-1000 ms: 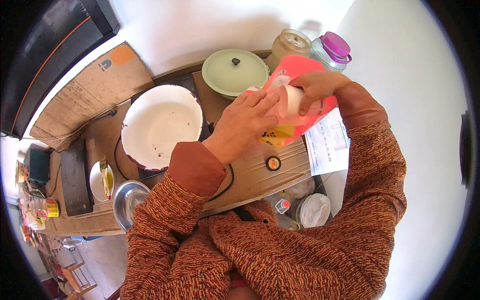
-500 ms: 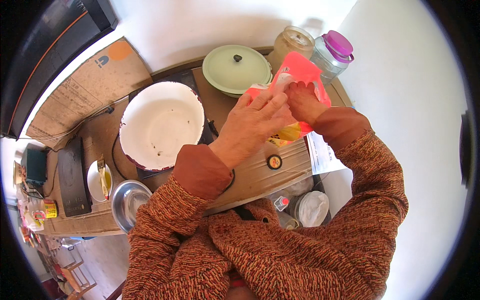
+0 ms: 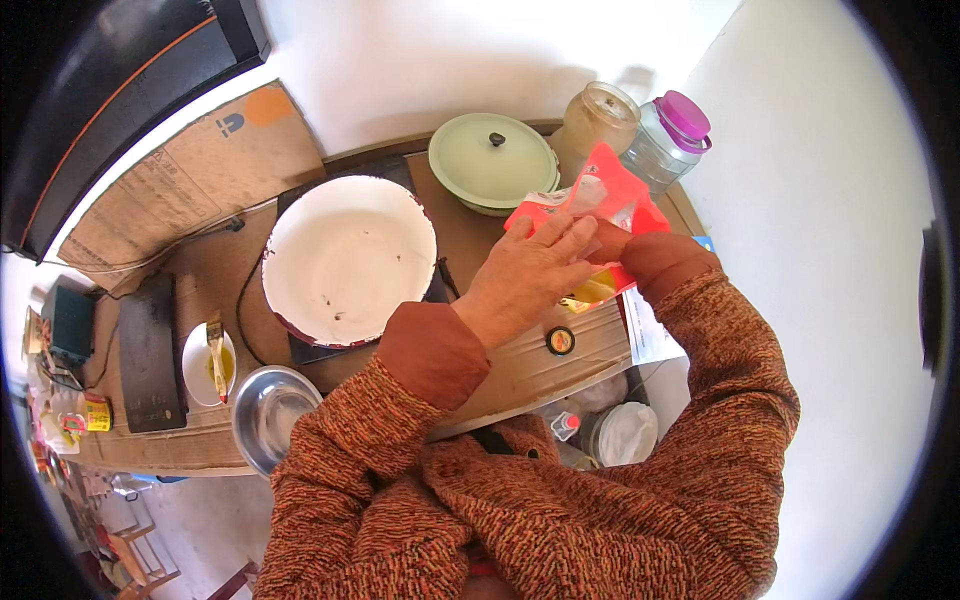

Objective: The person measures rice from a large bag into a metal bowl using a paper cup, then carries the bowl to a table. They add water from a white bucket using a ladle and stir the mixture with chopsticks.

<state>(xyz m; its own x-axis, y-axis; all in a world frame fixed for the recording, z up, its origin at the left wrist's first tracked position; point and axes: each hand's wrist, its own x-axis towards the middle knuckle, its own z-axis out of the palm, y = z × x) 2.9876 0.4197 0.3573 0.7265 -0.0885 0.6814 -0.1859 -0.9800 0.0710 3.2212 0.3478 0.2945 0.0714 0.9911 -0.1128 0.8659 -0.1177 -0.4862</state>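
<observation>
A red and pink plastic bag [image 3: 640, 212] with a yellow lower part stands open at the right side of the table. My left hand [image 3: 530, 268] grips its near left side, fingers laid across the rim and thumb out of sight. Into its mouth reaches my right hand [image 3: 608, 241], sunk past the knuckles. Its fingers are hidden by the bag and by my left hand, so whatever they touch does not show. Left of my hands sits a white enamel basin [image 3: 350, 255] with a chipped dark rim and a few dark specks inside.
Behind the bag stand a pale green lidded pot [image 3: 485, 165], a glass jar [image 3: 597, 125] and a purple-lidded jar [image 3: 668, 145]. A small round dark lid [image 3: 560, 341] lies nearer. At left are a steel bowl [image 3: 262, 425] and a white bowl [image 3: 200, 375] with a brush [image 3: 216, 355].
My right hand has gone deeper into the bag, and its fingers have passed out of sight. My left hand keeps its hold. The whole view has shifted slightly.
</observation>
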